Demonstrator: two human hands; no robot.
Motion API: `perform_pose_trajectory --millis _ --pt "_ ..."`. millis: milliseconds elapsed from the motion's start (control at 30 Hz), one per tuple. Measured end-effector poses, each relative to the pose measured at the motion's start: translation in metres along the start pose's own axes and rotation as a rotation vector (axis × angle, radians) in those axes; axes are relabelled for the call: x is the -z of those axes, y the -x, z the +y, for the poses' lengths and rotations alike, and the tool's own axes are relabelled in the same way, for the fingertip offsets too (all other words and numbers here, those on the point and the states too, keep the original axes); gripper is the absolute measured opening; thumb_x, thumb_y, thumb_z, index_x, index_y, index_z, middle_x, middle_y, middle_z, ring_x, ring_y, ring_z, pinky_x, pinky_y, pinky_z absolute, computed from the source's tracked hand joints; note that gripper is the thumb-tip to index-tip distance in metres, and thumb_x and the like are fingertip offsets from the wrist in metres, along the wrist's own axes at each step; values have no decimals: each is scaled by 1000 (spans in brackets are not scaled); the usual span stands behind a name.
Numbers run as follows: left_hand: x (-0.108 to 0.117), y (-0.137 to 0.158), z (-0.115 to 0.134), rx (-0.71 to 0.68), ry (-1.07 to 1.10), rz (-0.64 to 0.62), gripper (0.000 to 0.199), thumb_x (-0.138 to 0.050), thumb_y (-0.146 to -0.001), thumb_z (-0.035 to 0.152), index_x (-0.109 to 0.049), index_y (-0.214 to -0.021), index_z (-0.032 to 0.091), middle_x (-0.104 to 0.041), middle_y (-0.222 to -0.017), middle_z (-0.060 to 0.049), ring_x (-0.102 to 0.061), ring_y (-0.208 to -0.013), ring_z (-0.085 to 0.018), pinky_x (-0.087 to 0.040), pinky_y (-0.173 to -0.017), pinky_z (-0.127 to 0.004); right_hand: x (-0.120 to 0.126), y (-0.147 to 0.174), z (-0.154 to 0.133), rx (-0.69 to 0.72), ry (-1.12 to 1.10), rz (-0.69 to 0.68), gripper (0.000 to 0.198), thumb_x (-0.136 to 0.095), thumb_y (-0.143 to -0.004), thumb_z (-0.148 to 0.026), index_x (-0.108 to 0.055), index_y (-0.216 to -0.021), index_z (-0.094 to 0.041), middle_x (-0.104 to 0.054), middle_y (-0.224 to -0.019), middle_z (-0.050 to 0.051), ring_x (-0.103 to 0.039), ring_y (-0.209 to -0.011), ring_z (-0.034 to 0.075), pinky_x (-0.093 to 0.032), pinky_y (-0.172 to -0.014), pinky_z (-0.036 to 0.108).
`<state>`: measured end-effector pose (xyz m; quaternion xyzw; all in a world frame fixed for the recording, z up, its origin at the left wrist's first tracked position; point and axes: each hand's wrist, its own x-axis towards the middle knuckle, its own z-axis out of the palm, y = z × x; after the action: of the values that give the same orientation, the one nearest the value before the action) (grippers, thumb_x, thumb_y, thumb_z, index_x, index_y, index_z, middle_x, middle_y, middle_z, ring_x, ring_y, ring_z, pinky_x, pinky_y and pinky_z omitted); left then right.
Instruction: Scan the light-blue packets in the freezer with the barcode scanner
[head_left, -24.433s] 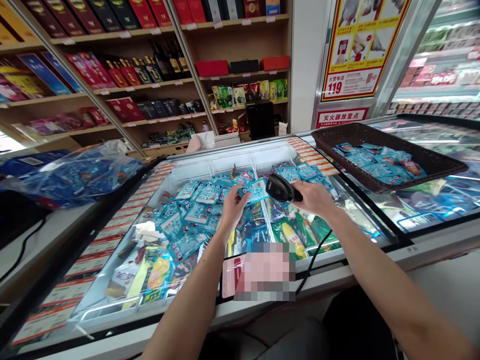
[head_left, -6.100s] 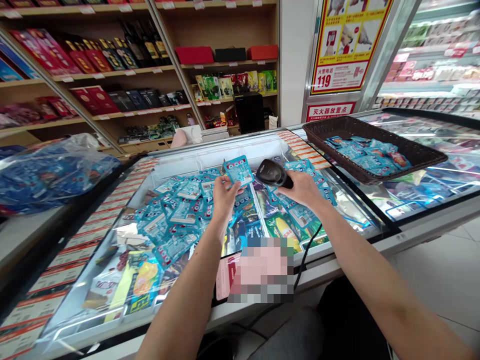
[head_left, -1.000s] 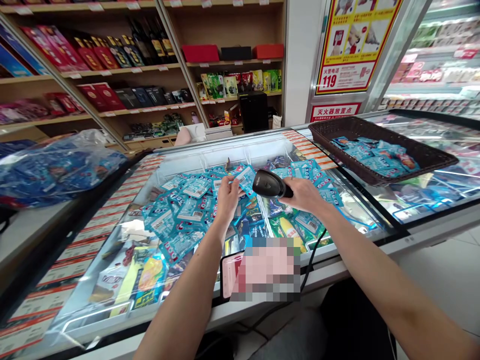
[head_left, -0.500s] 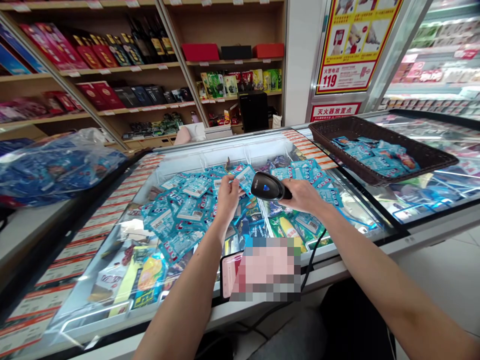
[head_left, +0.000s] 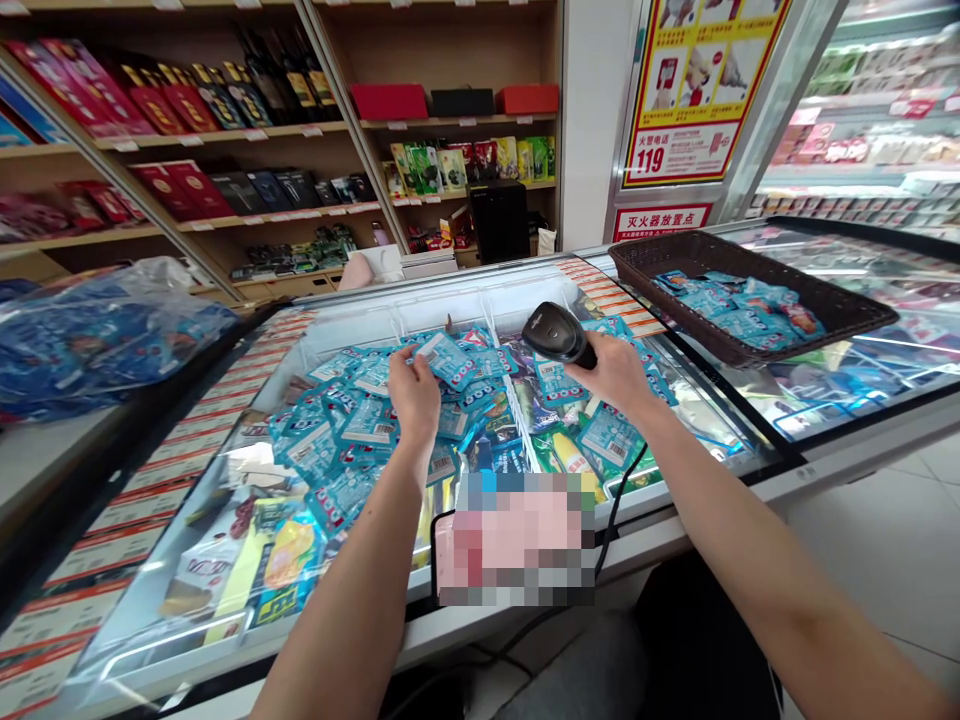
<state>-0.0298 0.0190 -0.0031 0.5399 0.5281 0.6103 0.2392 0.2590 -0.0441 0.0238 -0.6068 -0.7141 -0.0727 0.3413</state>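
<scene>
My left hand (head_left: 414, 395) pinches a small blue snack packet (head_left: 448, 362) by its left edge, with the printed back facing up. Wrapped round the handle of a black barcode scanner (head_left: 556, 333) is my right hand (head_left: 613, 378); the scanner's head is raised, to the right of the packet and apart from it. Many similar blue packets (head_left: 371, 420) lie heaped on the glass top of a chest freezer (head_left: 450, 285), under and around my left hand. The scanner's cable (head_left: 619, 500) runs down over the front edge.
A dark wicker basket (head_left: 862, 312) with several blue packets stands at the right. At the left lies a plastic bag (head_left: 112, 330) full of blue packets. A phone (head_left: 444, 560), partly blurred out, rests at the front edge. Shelves (head_left: 337, 125) of goods stand behind.
My left hand has moved left with the packet, away from the scanner. My right hand has lifted the scanner slightly up and to the right. The view has shifted a little.
</scene>
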Motion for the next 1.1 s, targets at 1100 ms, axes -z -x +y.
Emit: perform_pose_trajectory --millis 1100 --pt "-12 24 19 -735 -934 -579 35 -36 -92 27 -62 -115 27 -65 -119 -4 -52 -120 -21 -17 -114 -50 3 -5 9 -137 107 -64 34 -53 -81 -46 -63 -96 -17 -68 -86 12 -63 -83 28 -44 -71 35"
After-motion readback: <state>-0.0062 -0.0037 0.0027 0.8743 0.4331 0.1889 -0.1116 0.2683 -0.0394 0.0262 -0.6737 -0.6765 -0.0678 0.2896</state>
